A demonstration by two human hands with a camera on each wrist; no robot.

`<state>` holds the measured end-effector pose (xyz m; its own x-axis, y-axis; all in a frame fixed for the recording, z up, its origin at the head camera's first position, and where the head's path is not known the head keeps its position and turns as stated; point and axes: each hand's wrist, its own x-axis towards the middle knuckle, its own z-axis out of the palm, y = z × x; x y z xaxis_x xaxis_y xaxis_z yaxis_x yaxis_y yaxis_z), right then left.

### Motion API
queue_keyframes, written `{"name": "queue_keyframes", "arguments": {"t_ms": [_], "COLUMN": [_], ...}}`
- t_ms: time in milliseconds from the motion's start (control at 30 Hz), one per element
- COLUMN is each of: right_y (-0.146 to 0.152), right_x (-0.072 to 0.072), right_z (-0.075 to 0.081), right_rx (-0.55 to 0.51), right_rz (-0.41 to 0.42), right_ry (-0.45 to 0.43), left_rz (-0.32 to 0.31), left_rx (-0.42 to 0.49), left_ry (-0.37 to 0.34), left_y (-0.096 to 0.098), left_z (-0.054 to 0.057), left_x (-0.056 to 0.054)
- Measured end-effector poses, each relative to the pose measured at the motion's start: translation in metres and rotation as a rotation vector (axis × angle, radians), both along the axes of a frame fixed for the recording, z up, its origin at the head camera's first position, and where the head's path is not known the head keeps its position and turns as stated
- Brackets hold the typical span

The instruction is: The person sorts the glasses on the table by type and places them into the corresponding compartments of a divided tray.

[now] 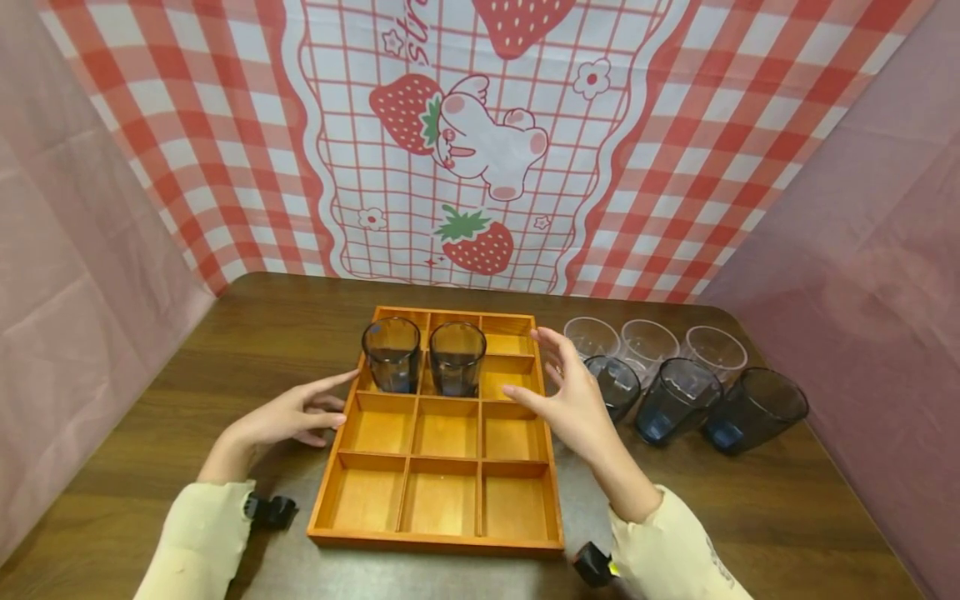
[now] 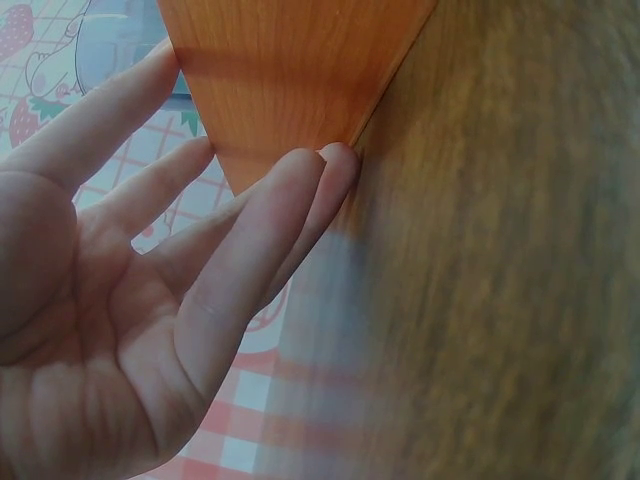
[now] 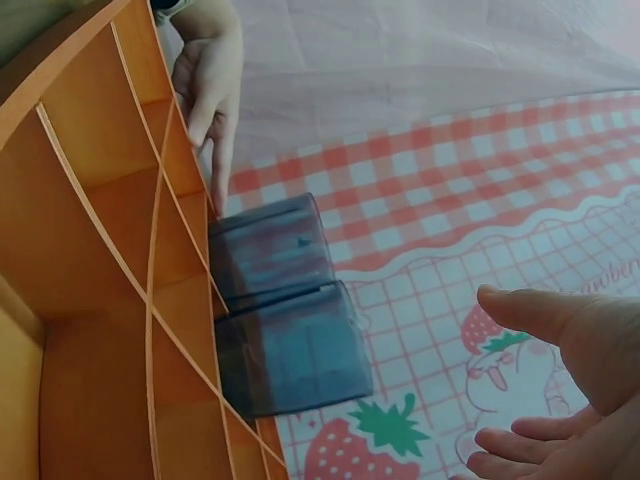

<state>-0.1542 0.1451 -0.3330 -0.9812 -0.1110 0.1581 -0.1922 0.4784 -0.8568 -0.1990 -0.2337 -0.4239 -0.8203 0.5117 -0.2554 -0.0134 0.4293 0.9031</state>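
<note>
A wooden divided tray [image 1: 442, 546] lies on the table. Two dark tinted glasses, one on the left [image 1: 392, 357] and one in the middle [image 1: 457, 360], stand upright side by side in its second row from the back. My left hand [image 1: 288, 417] is at the tray's left side, its fingertips right at the outer wall, which also shows in the left wrist view. Over the tray's right edge, my right hand [image 1: 572, 398] is held with thumb and fingers apart and nothing between them. In the right wrist view its thumb and fingers [image 3: 530, 312] are apart from both glasses.
Right of the tray stand three clear glasses [image 1: 651, 343] in a back row. Three dark glasses [image 1: 678, 400] stand in front of them, the rightmost [image 1: 753, 412] close to the table's right side. A strawberry-print cloth [image 1: 480, 150] hangs behind the table.
</note>
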Motion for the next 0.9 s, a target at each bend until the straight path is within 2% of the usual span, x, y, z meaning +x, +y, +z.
{"name": "queue_keyframes", "arguments": {"t_ms": [433, 700, 900], "right_y": [0.033, 0.052, 0.061], "right_x": [0.011, 0.017, 0.019], "right_z": [0.000, -0.014, -0.026], "right_rx": [0.004, 0.103, 0.096], "right_rz": [-0.080, -0.249, -0.366], "right_ry": [0.063, 0.151, 0.214], "left_rz": [-0.005, -0.002, 0.000], "left_rx": [0.009, 0.013, 0.012], "left_ry": [-0.006, -0.008, -0.009], "left_y": [0.000, 0.000, 0.000], "left_z": [-0.001, -0.001, -0.001], "left_x": [-0.001, -0.001, -0.001]}}
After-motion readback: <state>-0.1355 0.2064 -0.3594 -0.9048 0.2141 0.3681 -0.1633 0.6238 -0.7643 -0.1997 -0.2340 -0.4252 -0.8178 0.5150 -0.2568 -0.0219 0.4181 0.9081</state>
